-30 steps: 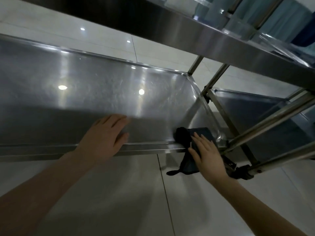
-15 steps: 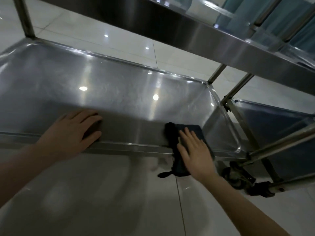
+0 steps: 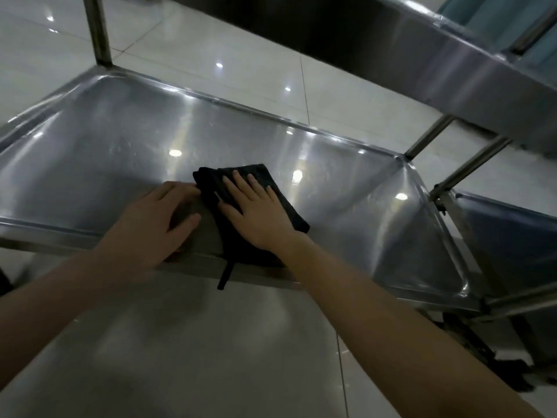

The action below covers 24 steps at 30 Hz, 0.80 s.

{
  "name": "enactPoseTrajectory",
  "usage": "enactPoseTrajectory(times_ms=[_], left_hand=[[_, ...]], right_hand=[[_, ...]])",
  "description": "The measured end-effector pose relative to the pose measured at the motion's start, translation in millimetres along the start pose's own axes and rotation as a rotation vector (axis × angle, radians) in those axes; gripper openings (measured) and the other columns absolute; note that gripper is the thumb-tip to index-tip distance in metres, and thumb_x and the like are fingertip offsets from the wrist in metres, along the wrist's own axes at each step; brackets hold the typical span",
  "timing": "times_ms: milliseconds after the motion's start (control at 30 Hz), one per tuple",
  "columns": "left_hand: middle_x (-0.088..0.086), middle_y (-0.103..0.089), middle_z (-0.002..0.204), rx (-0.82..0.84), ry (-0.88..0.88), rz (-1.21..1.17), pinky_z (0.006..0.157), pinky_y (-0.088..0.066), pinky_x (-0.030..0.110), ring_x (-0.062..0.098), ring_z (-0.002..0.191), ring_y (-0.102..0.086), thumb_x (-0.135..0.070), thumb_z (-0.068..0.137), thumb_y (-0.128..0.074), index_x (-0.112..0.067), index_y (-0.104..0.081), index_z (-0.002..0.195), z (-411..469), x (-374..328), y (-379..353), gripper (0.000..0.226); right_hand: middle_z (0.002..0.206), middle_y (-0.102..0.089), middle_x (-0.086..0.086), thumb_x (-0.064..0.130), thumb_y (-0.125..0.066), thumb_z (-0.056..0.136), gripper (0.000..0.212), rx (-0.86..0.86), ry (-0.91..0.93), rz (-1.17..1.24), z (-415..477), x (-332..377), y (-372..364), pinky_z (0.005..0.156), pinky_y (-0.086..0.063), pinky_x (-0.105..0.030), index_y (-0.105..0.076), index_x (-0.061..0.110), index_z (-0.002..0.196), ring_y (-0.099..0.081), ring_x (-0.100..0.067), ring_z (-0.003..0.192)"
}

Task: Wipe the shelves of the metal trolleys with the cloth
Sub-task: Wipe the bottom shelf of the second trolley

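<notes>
The lower shelf [image 3: 99, 152] of a stainless steel trolley fills the middle of the view, its near rim running across the frame. A dark cloth [image 3: 211, 182] lies on the shelf near that rim, and one strap of it hangs over the edge. My right hand [image 3: 256, 212] lies flat on the cloth with straight, spread fingers and presses it down. Just left of the cloth, my left hand [image 3: 153, 224] rests on the shelf's front edge, fingers laid over the rim onto the shelf surface.
The upper shelf [image 3: 422, 55] overhangs the top right. An upright post [image 3: 98, 28] stands at the back left and slanted legs [image 3: 470, 167] at the right. A second trolley's shelf [image 3: 512, 230] adjoins on the right, with a black castor [image 3: 509, 372] below. Glossy floor tiles [image 3: 196, 357] lie beneath.
My right hand has slid the cloth leftward from the shelf's right front corner toward the middle and farther in from the rim. The view has shifted left, and the cloth now lies beside my left hand.
</notes>
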<state>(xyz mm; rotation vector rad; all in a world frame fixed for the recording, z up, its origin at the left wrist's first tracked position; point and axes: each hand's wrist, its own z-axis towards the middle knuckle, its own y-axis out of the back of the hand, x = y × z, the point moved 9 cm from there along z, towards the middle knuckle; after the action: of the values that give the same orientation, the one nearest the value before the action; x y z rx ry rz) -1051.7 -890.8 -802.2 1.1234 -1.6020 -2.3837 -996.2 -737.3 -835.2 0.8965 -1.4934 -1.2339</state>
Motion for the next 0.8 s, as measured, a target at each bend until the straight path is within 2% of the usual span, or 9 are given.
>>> enactPoseTrajectory(times_ms=[100, 167, 233, 300, 400, 533, 633, 700, 800], left_hand=[[0.008, -0.061, 0.129, 0.088, -0.081, 0.273, 0.108, -0.03, 0.048, 0.031, 0.126, -0.05, -0.058, 0.09, -0.03, -0.017, -0.061, 0.123, 2.7, 16.6, -0.5, 0.061], [0.004, -0.061, 0.128, 0.113, -0.122, 0.317, 0.108, -0.03, 0.045, 0.028, 0.122, -0.053, -0.057, 0.088, -0.029, -0.018, -0.062, 0.122, -0.3, 22.1, -0.8, 0.061], [0.001, -0.06, 0.128, 0.09, -0.123, 0.29, 0.105, -0.036, 0.042, 0.027, 0.116, -0.055, -0.055, 0.09, -0.032, -0.019, -0.062, 0.121, -1.7, 23.9, -0.7, 0.056], [0.0, -0.061, 0.126, 0.067, -0.124, 0.277, 0.102, -0.04, 0.042, 0.028, 0.112, -0.058, -0.054, 0.09, -0.034, -0.02, -0.063, 0.119, 0.6, 23.8, -0.7, 0.053], [0.0, -0.061, 0.126, 0.04, -0.119, 0.236, 0.1, -0.04, 0.042, 0.029, 0.112, -0.057, -0.054, 0.089, -0.033, -0.021, -0.061, 0.12, 2.4, 24.7, -0.1, 0.053], [0.004, -0.057, 0.13, -0.068, -0.108, 0.234, 0.099, -0.04, 0.044, 0.03, 0.114, -0.054, -0.05, 0.089, -0.037, -0.018, -0.058, 0.126, -1.1, 23.6, 8.8, 0.053], [0.007, -0.055, 0.131, -0.127, -0.098, 0.218, 0.097, -0.041, 0.047, 0.032, 0.116, -0.052, -0.048, 0.088, -0.039, -0.015, -0.056, 0.129, -3.6, 22.1, 16.0, 0.055], [0.008, -0.055, 0.131, -0.115, -0.105, 0.211, 0.096, -0.044, 0.049, 0.034, 0.115, -0.054, -0.049, 0.088, -0.039, -0.015, -0.056, 0.129, -3.3, 21.8, 15.9, 0.056], [0.005, -0.054, 0.13, -0.091, -0.069, 0.189, 0.097, -0.043, 0.047, 0.03, 0.114, -0.054, -0.051, 0.088, -0.039, -0.019, -0.055, 0.128, -3.6, 23.8, 14.4, 0.054]], right_hand=[[0.161, -0.022, -0.003, 0.042, -0.036, 0.104, 0.054, -0.104, -0.045, -0.095, -17.9, -59.0, 23.7, 0.119, -0.003, -0.035, -0.029, 0.02, 0.153, -0.017, -0.024, 0.148], [0.163, -0.013, -0.004, 0.044, -0.03, 0.104, 0.057, -0.105, -0.386, -0.114, -37.4, -146.6, 41.4, 0.12, -0.007, -0.041, -0.02, 0.021, 0.155, -0.01, -0.023, 0.15], [0.165, 0.0, 0.001, 0.052, -0.022, 0.103, 0.062, -0.025, -0.746, -0.026, -62.2, -215.3, 48.5, 0.121, -0.002, -0.045, -0.007, 0.026, 0.157, 0.0, -0.021, 0.151], [0.164, 0.004, 0.005, 0.055, -0.021, 0.101, 0.063, -0.01, -0.845, 0.017, -56.1, -229.7, 47.9, 0.12, 0.002, -0.048, -0.004, 0.028, 0.156, 0.004, -0.021, 0.151], [0.164, 0.003, 0.008, 0.054, -0.023, 0.101, 0.063, -0.026, -0.671, -0.011, 3.2, -179.2, 37.4, 0.12, 0.004, -0.047, -0.006, 0.03, 0.156, 0.004, -0.02, 0.151], [0.164, 0.001, 0.01, 0.055, -0.026, 0.101, 0.062, 0.055, -0.26, -0.061, 83.1, -39.4, 7.9, 0.119, 0.002, -0.045, -0.009, 0.033, 0.156, 0.002, -0.018, 0.151], [0.164, -0.002, 0.011, 0.053, -0.027, 0.102, 0.059, 0.098, 0.049, -0.052, 79.9, 41.0, -8.8, 0.118, 0.004, -0.041, -0.011, 0.034, 0.155, 0.002, -0.015, 0.15], [0.163, -0.006, 0.01, 0.051, -0.028, 0.102, 0.057, 0.076, 0.108, -0.025, 55.1, 34.9, -3.2, 0.118, 0.003, -0.037, -0.014, 0.035, 0.155, -0.001, -0.013, 0.15], [0.163, -0.01, 0.009, 0.048, -0.032, 0.103, 0.055, -0.008, -0.055, -0.019, 2.5, -44.4, 15.4, 0.12, -0.004, -0.039, -0.019, 0.033, 0.155, -0.005, -0.013, 0.15]])
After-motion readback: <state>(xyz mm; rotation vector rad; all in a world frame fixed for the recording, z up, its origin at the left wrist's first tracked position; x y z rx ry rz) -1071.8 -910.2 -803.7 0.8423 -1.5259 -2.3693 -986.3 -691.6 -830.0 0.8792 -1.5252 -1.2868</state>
